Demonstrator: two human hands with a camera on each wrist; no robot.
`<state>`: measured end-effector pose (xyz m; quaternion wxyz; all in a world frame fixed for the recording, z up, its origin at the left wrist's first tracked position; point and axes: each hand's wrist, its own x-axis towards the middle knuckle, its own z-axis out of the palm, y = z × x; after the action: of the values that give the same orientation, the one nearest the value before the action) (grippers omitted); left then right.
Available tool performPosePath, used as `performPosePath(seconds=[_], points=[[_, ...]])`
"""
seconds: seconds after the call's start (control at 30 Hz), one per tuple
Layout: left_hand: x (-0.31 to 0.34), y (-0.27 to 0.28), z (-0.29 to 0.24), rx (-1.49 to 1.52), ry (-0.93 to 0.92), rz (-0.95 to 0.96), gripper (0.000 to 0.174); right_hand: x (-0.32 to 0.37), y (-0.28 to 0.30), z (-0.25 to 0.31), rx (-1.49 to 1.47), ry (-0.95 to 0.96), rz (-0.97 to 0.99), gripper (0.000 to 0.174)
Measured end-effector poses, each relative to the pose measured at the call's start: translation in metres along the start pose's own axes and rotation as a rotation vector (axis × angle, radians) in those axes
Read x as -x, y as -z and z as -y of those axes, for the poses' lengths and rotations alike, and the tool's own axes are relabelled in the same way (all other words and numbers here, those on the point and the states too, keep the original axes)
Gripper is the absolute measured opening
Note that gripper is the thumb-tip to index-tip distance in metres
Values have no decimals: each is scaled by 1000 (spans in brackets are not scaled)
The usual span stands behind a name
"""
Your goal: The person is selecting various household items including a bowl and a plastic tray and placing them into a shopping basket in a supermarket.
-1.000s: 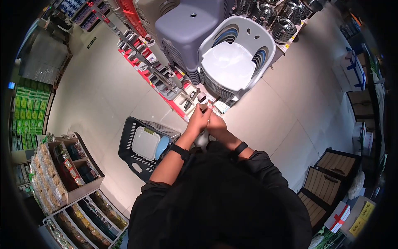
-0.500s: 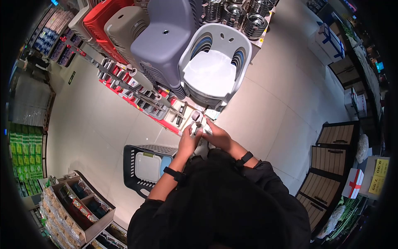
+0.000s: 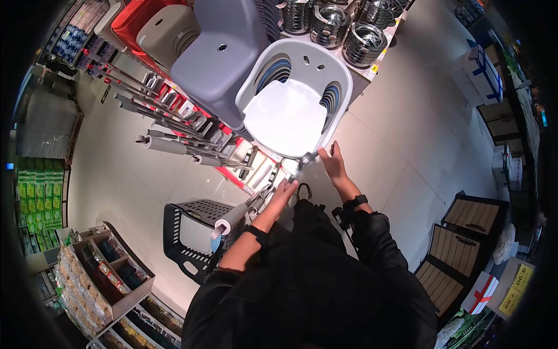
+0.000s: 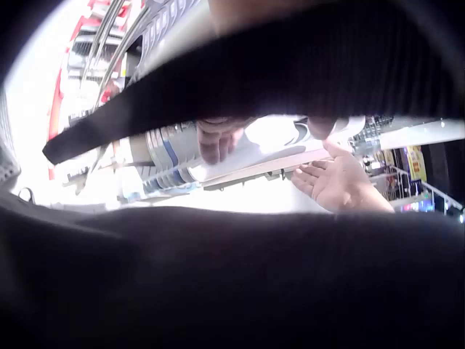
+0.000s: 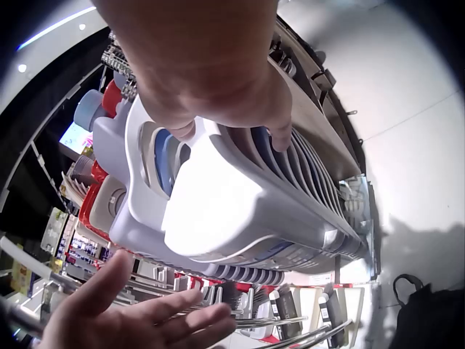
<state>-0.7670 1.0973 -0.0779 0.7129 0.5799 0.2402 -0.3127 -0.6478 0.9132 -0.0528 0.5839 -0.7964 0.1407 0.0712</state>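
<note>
In the head view my left hand (image 3: 282, 196) reaches forward, beside a long grey tubular handle (image 3: 233, 215) that leans toward my left forearm. Seen from the right wrist, its palm is turned up, with fingers spread and nothing in them. My right hand (image 3: 334, 164) is near the front corner of a stack of white, grey and blue plastic chairs (image 3: 288, 119). The left wrist view shows that hand's bare palm (image 4: 341, 182) with extended fingers. Several more long-handled tools (image 3: 168, 122) lean along a low red-edged display left of the chairs.
A dark slotted shopping basket (image 3: 168, 230) with a white-lidded item stands on the floor to the left. Purple seats (image 3: 215, 67) are stacked behind, and steel pots (image 3: 365, 46) stand at the back right. Slatted cabinets (image 3: 456, 235) line the right; a snack rack (image 3: 87, 285) is at lower left.
Both hands were together around the top of a grey handle; now they are apart and off it. The handle has tipped left over the basket, and my right hand has moved forward and right.
</note>
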Motion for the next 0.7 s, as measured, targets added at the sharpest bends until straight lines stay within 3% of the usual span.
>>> performPosePath(seconds=[0.07,0.13,0.23,0.37,0.43,0.47,0.5,0.57,0.6,0.67,0.7], points=[[-41,-13,-19,207,-24,-135,94,-11,9,13,26,-50,89,63],[-48,-25,-32,233,3,-154,95,-27,11,18,-87,-189,199,51],[-43,-39,-45,207,-10,-178,93,-30,6,3,-131,-75,109,55],[22,-35,-52,-93,-45,270,67,-11,13,-27,-76,-217,285,57],[62,-17,-28,-197,-85,271,55,20,18,-35,307,-198,426,56],[92,-2,-29,-200,-89,278,53,39,15,-18,350,-146,562,55],[124,9,-42,-288,-10,186,48,58,9,-20,359,-159,587,55],[156,39,-12,-254,118,36,47,80,-8,-20,274,1,871,59],[170,50,-2,-300,170,-57,47,91,-17,-19,278,-4,880,59],[169,66,37,-159,89,-266,54,99,-38,-14,464,341,991,64],[164,71,51,-120,7,-369,58,104,-46,-9,472,341,990,64]])
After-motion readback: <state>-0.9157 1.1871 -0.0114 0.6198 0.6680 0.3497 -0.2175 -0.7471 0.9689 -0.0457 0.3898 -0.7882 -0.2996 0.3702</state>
